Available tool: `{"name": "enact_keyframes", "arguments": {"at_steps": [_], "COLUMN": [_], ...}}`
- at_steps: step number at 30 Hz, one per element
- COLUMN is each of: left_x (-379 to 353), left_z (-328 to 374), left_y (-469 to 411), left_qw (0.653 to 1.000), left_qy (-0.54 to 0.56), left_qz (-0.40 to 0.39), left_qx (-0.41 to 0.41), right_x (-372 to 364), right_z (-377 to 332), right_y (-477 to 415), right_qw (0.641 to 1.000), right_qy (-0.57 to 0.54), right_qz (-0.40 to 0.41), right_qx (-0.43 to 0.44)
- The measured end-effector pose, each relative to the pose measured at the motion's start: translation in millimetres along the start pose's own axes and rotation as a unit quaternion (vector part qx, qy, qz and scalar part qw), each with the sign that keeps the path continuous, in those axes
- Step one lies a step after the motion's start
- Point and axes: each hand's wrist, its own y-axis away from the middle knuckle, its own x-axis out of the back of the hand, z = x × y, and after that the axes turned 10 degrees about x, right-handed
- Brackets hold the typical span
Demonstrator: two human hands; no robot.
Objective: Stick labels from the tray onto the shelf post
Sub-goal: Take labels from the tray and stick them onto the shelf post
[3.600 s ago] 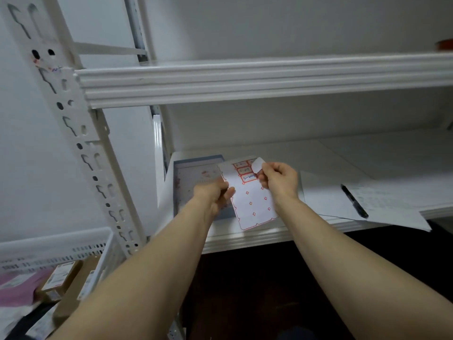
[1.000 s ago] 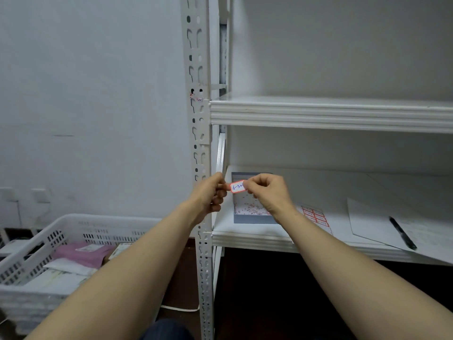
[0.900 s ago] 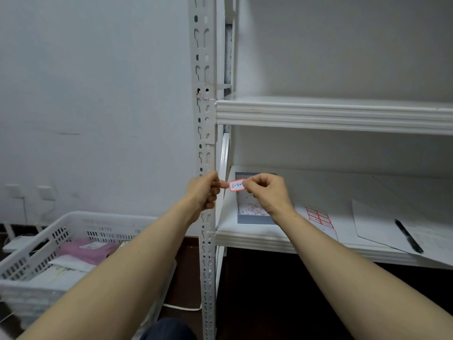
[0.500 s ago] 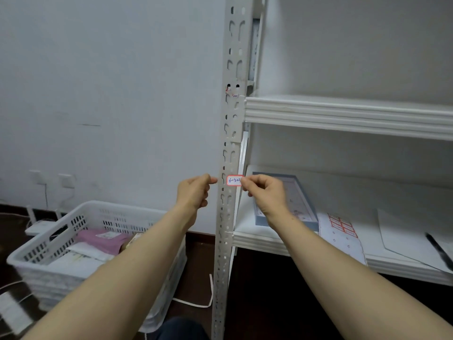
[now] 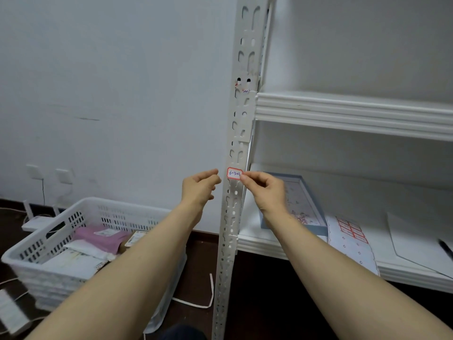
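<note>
A small white label (image 5: 234, 173) with a red border and blue handwriting lies against the front of the white perforated shelf post (image 5: 239, 119). My right hand (image 5: 266, 190) pinches the label's right end between thumb and forefinger. My left hand (image 5: 199, 187) hovers just left of the post with loosely curled fingers, holding nothing and not touching the label. A label sheet (image 5: 350, 238) with several red-bordered labels lies on the lower shelf, beside a blue-rimmed tray (image 5: 316, 213).
An old label scrap (image 5: 244, 88) clings to the post near the upper shelf (image 5: 353, 111). A white basket (image 5: 56, 239) holding parcels sits on the dark floor at the left. Paper and a pen (image 5: 447, 249) lie at the far right. Wall sockets (image 5: 49, 174) are low left.
The label has gone from between both hands over the shelf onto the post's face. My left hand has let go of it and sits left of the post. The view swung left.
</note>
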Motion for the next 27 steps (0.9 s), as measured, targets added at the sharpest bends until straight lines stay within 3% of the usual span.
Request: {"name": "enact_keyframes", "arguments": {"at_steps": [27], "left_x": [-14.9], "left_z": [7.3], "left_y": [-10.4], "left_qw": [0.997], "left_qy": [0.000], "left_qz": [-0.058], "left_qx": [-0.048], "right_x": [-6.7], "right_z": [5.7], "right_y": [-15.4], "right_qw": [1.000], "right_qy": [-0.018], "right_qz": [0.016], "right_qx": [0.002]}}
